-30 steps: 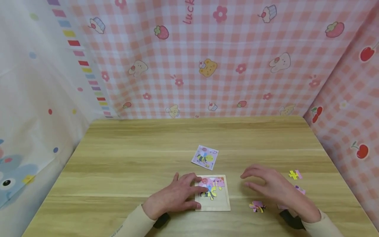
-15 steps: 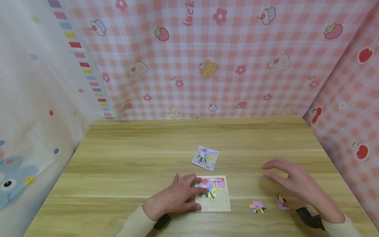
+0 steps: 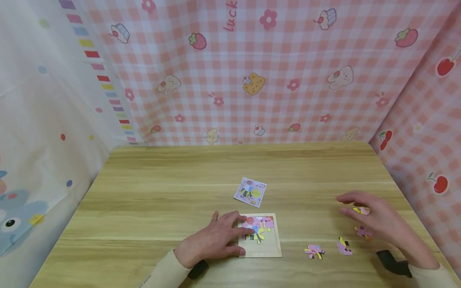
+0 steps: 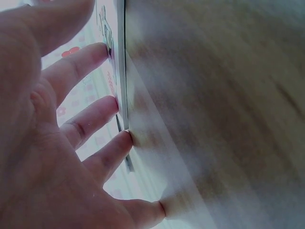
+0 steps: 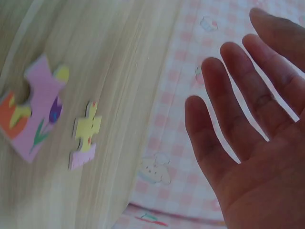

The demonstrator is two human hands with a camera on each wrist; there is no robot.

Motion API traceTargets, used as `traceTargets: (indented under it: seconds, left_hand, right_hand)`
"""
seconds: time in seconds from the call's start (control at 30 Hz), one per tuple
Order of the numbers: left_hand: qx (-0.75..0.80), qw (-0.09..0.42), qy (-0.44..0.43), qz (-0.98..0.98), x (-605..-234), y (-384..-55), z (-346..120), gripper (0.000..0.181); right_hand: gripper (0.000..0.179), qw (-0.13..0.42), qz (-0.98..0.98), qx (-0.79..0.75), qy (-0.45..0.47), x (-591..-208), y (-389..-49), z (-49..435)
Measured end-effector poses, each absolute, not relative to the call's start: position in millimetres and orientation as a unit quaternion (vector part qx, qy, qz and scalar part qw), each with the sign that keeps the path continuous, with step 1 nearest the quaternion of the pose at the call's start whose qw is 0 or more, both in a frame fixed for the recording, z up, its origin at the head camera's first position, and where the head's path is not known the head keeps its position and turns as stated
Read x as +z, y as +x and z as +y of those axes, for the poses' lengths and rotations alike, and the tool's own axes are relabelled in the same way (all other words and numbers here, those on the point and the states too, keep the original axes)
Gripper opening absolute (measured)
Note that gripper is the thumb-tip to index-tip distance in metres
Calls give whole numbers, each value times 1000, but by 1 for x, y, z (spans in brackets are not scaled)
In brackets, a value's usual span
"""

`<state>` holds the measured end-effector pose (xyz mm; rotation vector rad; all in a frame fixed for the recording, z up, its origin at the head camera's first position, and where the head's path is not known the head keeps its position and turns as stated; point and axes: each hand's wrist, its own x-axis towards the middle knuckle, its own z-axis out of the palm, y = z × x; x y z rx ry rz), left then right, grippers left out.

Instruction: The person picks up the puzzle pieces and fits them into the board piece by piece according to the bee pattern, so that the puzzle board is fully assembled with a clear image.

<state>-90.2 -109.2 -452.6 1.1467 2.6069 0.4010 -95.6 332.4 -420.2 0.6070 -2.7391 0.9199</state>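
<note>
On the wood-grain desk (image 3: 162, 180), a square pale-wood tray (image 3: 264, 249) is being touched by the outspread left hand (image 3: 216, 237); the loose-fingered right hand (image 3: 382, 224) is being held near pink-yellow puzzle pieces (image 3: 362, 232).

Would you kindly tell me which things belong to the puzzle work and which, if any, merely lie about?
Puzzle work:
wooden tray, touched by the left hand
fitted pieces inside it
four loose pieces
picture card, probably the guide

Just surroundings:
pink checked cloth behind the table
white dotted cloth at left
</note>
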Motion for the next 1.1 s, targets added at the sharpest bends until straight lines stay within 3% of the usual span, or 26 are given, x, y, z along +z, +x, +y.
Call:
traceTargets:
  seconds: [0.5, 1.1]
  left_hand:
    - [135, 133, 395, 899, -452, -89, -110, 53]
    - [132, 131, 400, 898, -452, -90, -110, 53]
  right_hand:
    - [30, -9, -900, 391, 192, -430, -105, 388]
    - [28, -39, -902, 384, 190, -447, -112, 415]
